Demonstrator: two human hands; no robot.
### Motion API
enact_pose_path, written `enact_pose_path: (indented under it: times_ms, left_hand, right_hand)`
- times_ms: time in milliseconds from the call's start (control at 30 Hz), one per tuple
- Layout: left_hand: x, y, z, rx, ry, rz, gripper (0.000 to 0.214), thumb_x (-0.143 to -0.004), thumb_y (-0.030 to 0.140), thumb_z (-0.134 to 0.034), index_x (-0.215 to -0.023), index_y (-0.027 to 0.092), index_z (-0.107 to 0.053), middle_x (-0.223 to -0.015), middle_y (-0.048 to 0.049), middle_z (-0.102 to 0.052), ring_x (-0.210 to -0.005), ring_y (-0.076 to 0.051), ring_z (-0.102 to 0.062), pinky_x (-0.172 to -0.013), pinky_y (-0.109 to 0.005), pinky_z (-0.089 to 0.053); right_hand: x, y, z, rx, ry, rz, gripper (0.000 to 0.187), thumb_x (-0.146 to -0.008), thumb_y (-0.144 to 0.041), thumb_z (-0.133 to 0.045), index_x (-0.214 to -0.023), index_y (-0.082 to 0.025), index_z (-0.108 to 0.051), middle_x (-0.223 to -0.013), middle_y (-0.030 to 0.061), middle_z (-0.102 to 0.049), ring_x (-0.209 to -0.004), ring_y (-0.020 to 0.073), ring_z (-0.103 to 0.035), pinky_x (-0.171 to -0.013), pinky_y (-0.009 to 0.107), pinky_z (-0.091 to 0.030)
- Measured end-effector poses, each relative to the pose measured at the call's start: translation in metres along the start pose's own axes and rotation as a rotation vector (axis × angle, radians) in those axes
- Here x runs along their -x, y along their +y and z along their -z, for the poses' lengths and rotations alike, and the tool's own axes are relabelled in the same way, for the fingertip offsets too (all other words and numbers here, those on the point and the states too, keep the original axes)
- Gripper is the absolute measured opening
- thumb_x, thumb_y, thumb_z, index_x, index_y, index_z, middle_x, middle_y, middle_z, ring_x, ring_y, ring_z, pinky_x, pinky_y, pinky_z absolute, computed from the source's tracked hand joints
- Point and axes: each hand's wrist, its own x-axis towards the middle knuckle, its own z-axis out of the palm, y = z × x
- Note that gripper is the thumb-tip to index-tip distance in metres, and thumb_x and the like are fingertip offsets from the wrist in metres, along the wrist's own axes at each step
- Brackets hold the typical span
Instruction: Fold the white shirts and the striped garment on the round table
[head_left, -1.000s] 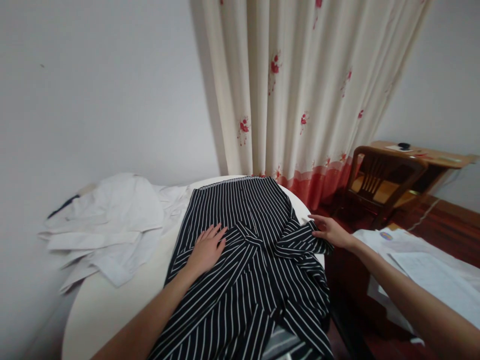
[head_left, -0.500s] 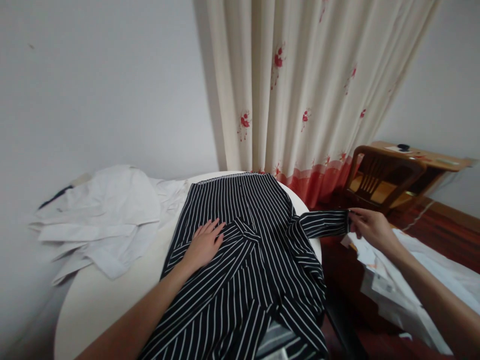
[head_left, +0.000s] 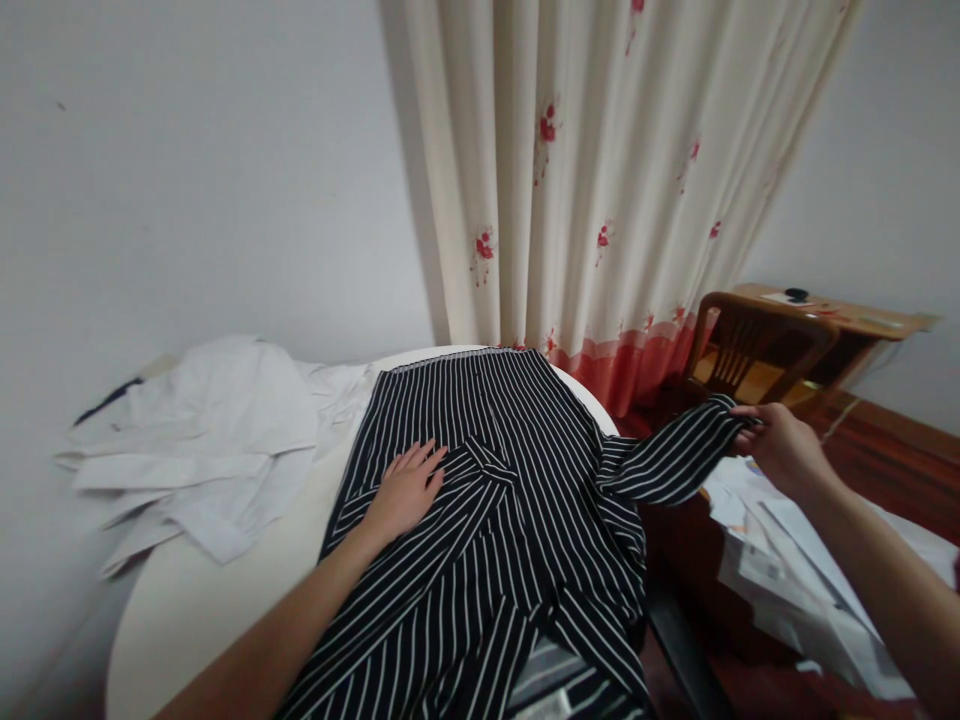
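Note:
A black garment with thin white stripes [head_left: 480,520] lies spread on a round white table [head_left: 225,590]. My left hand [head_left: 405,490] lies flat on it with the fingers stretched out, just left of a fold at the middle. My right hand [head_left: 780,445] is closed on the end of the garment's striped sleeve [head_left: 675,455], which it holds stretched out in the air past the table's right edge.
A heap of white clothing [head_left: 202,450] lies on the table's left side by the wall. A cream curtain with red flowers [head_left: 600,180] hangs behind. A wooden chair [head_left: 757,355] and small desk [head_left: 840,320] stand at right. White papers [head_left: 787,560] lie below my right arm.
My right hand took hold of the sleeve at the table's right edge and pulled it out to the right and upward. My left hand stayed flat on the garment.

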Motion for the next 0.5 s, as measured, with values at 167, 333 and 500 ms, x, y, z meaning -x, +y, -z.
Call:
enact_pose_path:
  times_ms: [167,333,500]
  left_hand:
    - [-0.002,-0.003,0.002,0.022,-0.006,0.005,0.050,-0.101,0.039,-0.037,-0.145,0.024,-0.053,-0.156,-0.0071,-0.044,-0.147,-0.030,-0.035,-0.119,-0.054,-0.029]
    - [0.001,0.022,0.034,0.087,0.032,-0.098,0.050,-0.100,0.039,-0.040,-0.147,0.022,-0.050,-0.159,-0.0075,-0.039,-0.150,-0.031,-0.028,-0.121,-0.055,-0.024]
    - [0.033,0.106,0.076,0.294,-0.210,-0.539,0.045,-0.102,0.040,-0.045,-0.147,0.036,-0.048,-0.158,0.0017,-0.041,-0.150,-0.024,-0.029,-0.125,-0.051,-0.014]
  right_hand:
    - [-0.015,-0.002,0.002,0.060,0.060,0.091,0.019,-0.060,-0.018,-0.081,-0.074,-0.015,-0.068,-0.071,0.0024,-0.064,-0.054,0.0088,-0.056,-0.042,0.013,-0.045]
    - [-0.020,-0.005,-0.004,0.191,0.160,0.149,0.021,-0.062,-0.011,-0.079,-0.076,-0.019,-0.066,-0.062,0.0004,-0.061,-0.050,0.0106,-0.055,-0.041,0.018,-0.043]
    - [-0.023,-0.007,-0.007,0.273,0.129,0.210,0.021,-0.065,-0.013,-0.077,-0.082,-0.018,-0.066,-0.063,-0.0015,-0.060,-0.050,0.0093,-0.053,-0.046,0.020,-0.045]
